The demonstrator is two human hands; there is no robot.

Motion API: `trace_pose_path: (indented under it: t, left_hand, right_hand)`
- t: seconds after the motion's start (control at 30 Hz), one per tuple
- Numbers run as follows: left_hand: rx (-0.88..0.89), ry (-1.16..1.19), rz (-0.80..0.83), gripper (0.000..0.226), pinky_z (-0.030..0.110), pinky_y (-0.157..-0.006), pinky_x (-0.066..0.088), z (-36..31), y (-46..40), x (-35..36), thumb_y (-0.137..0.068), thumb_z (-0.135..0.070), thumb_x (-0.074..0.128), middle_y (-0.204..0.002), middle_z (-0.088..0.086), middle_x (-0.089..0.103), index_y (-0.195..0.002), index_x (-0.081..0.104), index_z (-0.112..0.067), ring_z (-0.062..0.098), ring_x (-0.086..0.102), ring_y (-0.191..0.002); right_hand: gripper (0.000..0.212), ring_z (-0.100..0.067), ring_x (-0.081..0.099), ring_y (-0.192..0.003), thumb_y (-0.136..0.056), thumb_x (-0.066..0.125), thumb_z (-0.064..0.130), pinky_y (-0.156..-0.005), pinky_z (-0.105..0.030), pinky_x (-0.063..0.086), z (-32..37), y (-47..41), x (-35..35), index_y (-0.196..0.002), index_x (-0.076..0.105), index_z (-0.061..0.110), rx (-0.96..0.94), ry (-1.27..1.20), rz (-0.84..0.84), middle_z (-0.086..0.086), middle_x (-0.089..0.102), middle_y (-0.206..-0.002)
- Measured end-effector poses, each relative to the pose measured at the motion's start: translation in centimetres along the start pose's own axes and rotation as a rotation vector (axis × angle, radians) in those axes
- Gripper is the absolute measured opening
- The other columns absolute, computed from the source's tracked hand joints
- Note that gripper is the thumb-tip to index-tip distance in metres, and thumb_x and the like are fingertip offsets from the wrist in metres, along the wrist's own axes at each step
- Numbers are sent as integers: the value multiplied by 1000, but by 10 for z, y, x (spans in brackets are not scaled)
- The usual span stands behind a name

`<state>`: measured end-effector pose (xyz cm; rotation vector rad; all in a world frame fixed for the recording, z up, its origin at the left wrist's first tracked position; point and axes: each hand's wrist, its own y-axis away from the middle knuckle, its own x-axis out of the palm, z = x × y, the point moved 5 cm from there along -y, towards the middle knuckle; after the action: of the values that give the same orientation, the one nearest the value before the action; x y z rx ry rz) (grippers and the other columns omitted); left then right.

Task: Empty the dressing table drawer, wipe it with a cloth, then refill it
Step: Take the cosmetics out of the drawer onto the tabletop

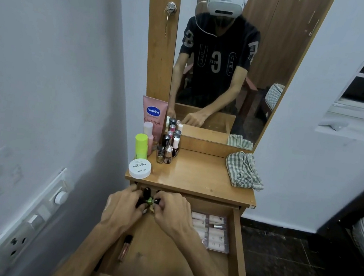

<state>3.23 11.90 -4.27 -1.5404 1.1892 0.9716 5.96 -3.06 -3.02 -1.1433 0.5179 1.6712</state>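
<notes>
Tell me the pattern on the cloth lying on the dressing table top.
The cloth has a green-grey and white check, seen in the head view.

Both forearms reach forward from bottom of frame, converging toward middle. Left hand (122, 206) palm down, knuckles up, fingers curled at tips, pinching small dark item. Right hand (171, 213) palm down just beside it, fingers likewise curled, gripping small items. Fingertips of both hands nearly meet. Wrists roughly straight; bare forearms, no sleeves in view.
</notes>
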Motion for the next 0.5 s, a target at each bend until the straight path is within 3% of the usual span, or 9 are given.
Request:
trace_pose_path:
  t: [0.17, 0.3, 0.5]
  left_hand:
    - [29, 81, -24, 21, 29, -62, 37, -6, 12, -15, -80, -42, 69, -83, -14, 50, -80, 66, -22, 16, 60, -78]
    - [61, 132, -79, 23, 29, -59, 37, -10, 15, -37, -74, -44, 71, -73, -15, 45, -71, 57, -25, 10, 47, -68]
    - [127, 197, -160, 16, 27, -61, 38, -28, -9, -82, -72, -38, 75, -72, -15, 52, -74, 63, -27, 10, 53, -70]
  right_hand:
    - [26, -20, 69, -97, -89, 66, 33, -81, -33, 52, -3, 5, -16, -113, 74, 29, 48, -61, -38, 9, 75, -87]
    - [23, -14, 69, -82, -80, 67, 31, -76, -31, 56, -3, 6, -40, -100, 77, 28, 73, -112, -95, 11, 72, -74]
    - [19, -5, 66, -67, -78, 67, 27, -68, -28, 55, 2, -6, -85, -92, 79, 26, 5, -144, -230, 12, 68, -62]
